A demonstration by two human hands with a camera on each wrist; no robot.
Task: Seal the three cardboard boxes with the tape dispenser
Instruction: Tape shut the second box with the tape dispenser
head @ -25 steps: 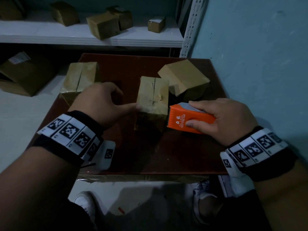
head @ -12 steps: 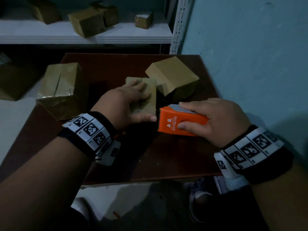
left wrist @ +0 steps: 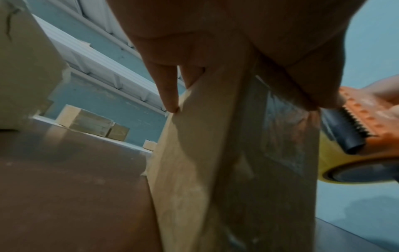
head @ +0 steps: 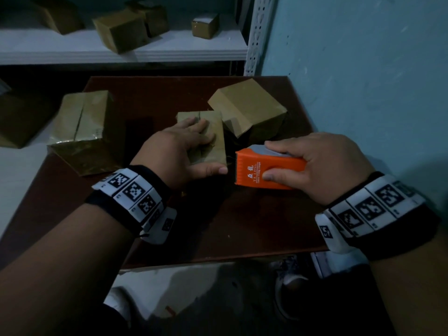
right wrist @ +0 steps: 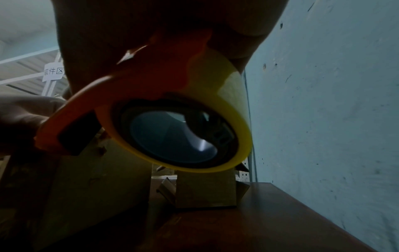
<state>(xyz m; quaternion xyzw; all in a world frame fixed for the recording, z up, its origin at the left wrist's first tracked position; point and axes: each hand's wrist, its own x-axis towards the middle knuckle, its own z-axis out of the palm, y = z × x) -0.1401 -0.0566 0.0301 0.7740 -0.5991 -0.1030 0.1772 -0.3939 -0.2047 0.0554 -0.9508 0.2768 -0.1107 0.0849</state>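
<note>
Three brown cardboard boxes stand on a dark red-brown table (head: pixel 242 226). The middle box (head: pixel 217 146) is small, and my left hand (head: pixel 194 146) holds it with fingers (left wrist: pixel 168 88) across its top and the thumb along its near edge. My right hand (head: pixel 315 166) grips an orange tape dispenser (head: pixel 266 169) with a yellow tape roll (right wrist: pixel 233 95). Its toothed blade (left wrist: pixel 354 122) sits just right of the box's near corner. A larger box (head: pixel 82 127) with shiny tape stands at the left. A third box (head: pixel 247 105) sits tilted behind the middle one.
A blue wall (head: pixel 363 69) runs close along the table's right edge. Behind the table a white shelf (head: pixel 121 52) carries several more boxes. My shoes (head: pixel 288 280) show on the pale floor below the table's near edge.
My left hand has gone from touching the middle box's left side to lying over its top. The dispenser has stayed by the box's near right corner in my right hand.
</note>
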